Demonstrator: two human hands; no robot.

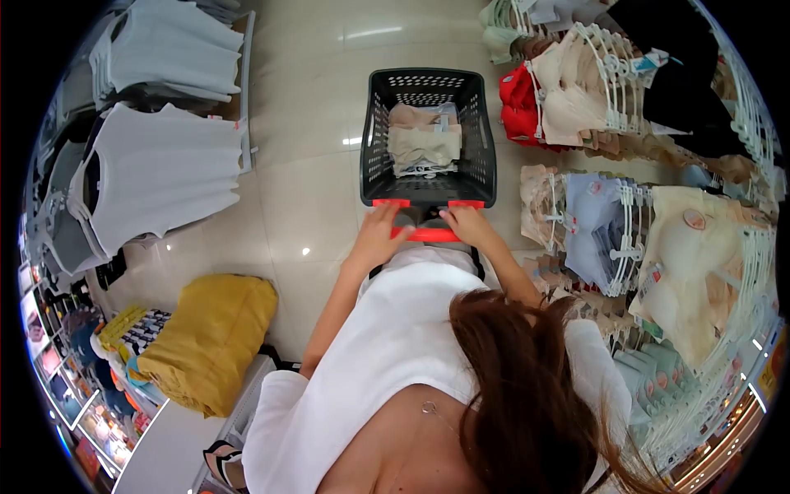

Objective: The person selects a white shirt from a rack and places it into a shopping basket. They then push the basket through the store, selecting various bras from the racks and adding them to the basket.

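A black plastic shopping cart (372, 160) with perforated walls stands in front of me. Beige and pale folded garments (425, 146), apparently underwear with hangers, lie in its bottom. My left hand (380, 235) is closed over the left part of the cart's red handle (434, 235), its thumb pointing inward. On the right side of that handle, my right hand (469, 225) also rests closed, fingers turned toward the middle. Parts of the fingers and the undersides of both hands are hidden.
White tops (164, 177) hang on a rack at left. Below them, a mustard-yellow garment (216, 337) drapes over a display near a white counter (152, 453). Racks of hanging bras (597, 218) line the right side. The glossy tiled floor (304, 107) runs between them.
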